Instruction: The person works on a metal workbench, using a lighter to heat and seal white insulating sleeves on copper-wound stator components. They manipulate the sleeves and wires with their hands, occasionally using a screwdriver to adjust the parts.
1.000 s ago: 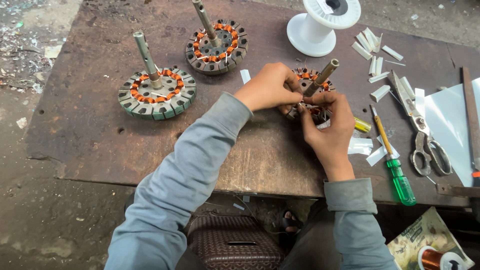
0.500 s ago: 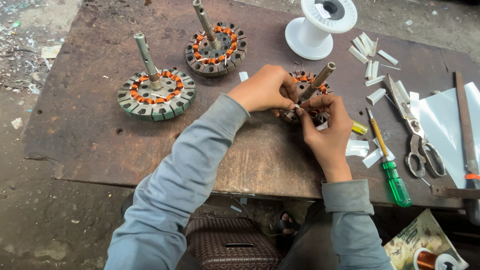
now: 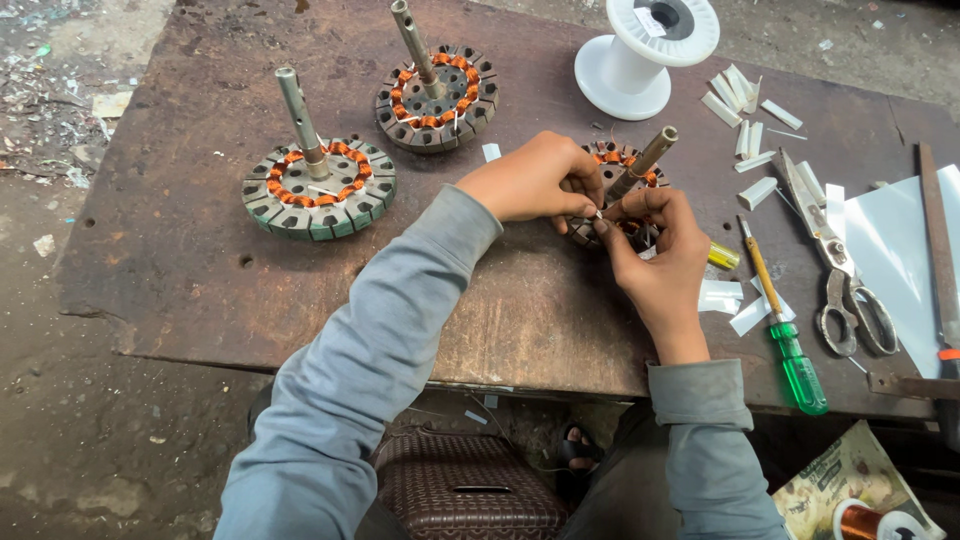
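A round motor stator [image 3: 624, 168] with copper windings and a steel shaft lies on the dark wooden table [image 3: 180, 250], mostly covered by my hands. My left hand [image 3: 535, 183] rests over its left side, fingertips pinched on a small white slip [image 3: 598, 214] at the stator's near edge. My right hand [image 3: 658, 258] comes up from below and meets the same spot with thumb and fingers, gripping the stator's rim. Both sleeves are grey.
Two more wound stators [image 3: 318, 186] [image 3: 436, 96] with shafts stand to the left and behind. A white spool [image 3: 645, 48], cut white paper strips [image 3: 738, 110], scissors [image 3: 835, 260], a green-handled screwdriver [image 3: 785, 325] and a white sheet [image 3: 895, 260] lie to the right.
My hands have stayed on the stator with only small finger shifts; my left fingertips now pinch at its near edge. The view has drifted slightly.
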